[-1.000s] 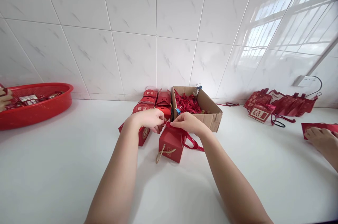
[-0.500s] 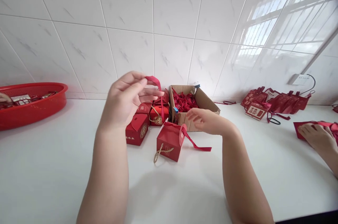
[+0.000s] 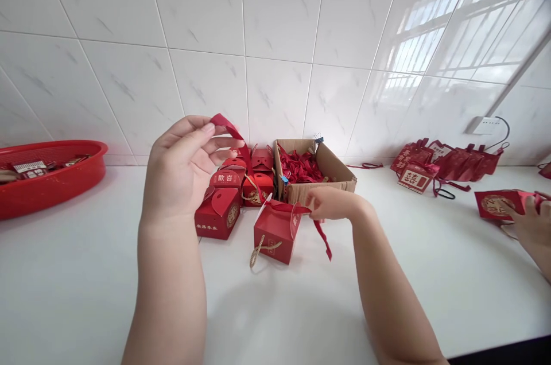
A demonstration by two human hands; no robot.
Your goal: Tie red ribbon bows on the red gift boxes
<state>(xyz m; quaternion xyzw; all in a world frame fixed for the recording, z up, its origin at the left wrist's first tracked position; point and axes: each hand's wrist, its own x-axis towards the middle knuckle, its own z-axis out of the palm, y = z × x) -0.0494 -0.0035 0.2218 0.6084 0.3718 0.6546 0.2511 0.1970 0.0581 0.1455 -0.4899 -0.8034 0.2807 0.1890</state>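
Note:
A small red gift box [image 3: 274, 236] with a twisted cord handle stands on the white table in front of me. A red ribbon [image 3: 235, 131] runs through its top and comes out at both sides. High on the left, my left hand [image 3: 181, 164] pinches one end between thumb and forefinger, the other fingers spread. Lower down, my right hand [image 3: 329, 204] closes on the ribbon just right of the box, and the free tail hangs below it. Behind my left hand several more red gift boxes [image 3: 218, 218] stand close together, partly hidden.
A cardboard box [image 3: 340, 167] of red ribbons, with clips on its rim, stands by the tiled wall. At far left is a red plastic basin [image 3: 92, 167]. Several finished red boxes [image 3: 415, 178] sit back right. Another person's hand [image 3: 534, 227] holds a red box at the right edge.
My left hand has moved left, drawing its ribbon end along. My right hand has come down and taken hold of the other ribbon end, which now hangs down. The person at right has turned their box.

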